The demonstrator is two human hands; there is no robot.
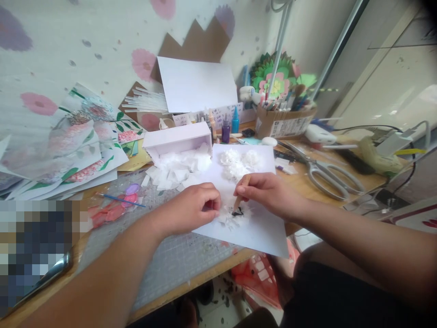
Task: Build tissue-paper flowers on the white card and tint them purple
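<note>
My right hand [261,187] is closed around a slim wooden stick [237,203]. Its lower end meets a dark patch [238,211] in the middle of a ring of white paper scraps [227,219]. Just left of that ring, my left hand [200,205] is curled with thumb and fingers close together; whether anything is between them is hidden. Both hands are over a white sheet of paper [269,234]. Fluffy white paper clusters [239,163] rest higher on the sheet. Loose white paper pieces [177,168] spill from an open white box [177,139] on its side.
A grey cutting mat [164,269] covers the table front. Large scissors [327,175] lie at right, near a cardboard box of pens and brushes [285,120]. Small paint bottles [226,130] stand behind. Painted flower sheets [78,150] pile up at left, above a pink plastic packet [112,212].
</note>
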